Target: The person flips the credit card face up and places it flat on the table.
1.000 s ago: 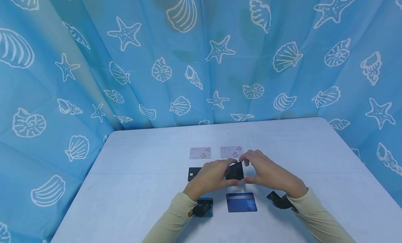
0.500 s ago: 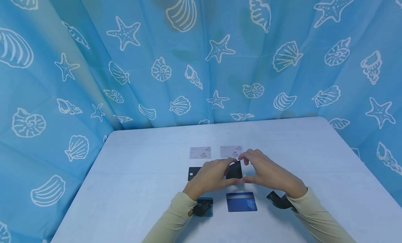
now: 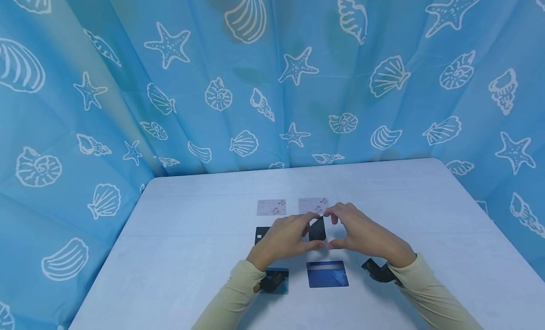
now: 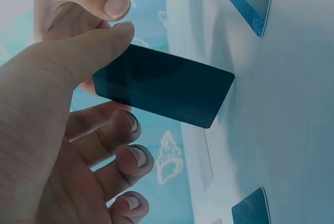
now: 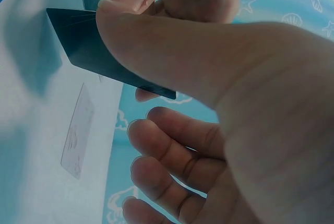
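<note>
Black card [image 4: 164, 88], blue shell-print curtain [image 3: 272, 50]

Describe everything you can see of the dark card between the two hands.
The dark card is thin and flat, with rounded corners, a plain visible face and a plastic look. It tilts between the left hand, which grips it, and the right hand; whether that hand or the table touches it is unclear.

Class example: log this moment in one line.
left hand: holds black card, tilted | right hand: beside it, contact unclear | blue card: flat on table
</note>
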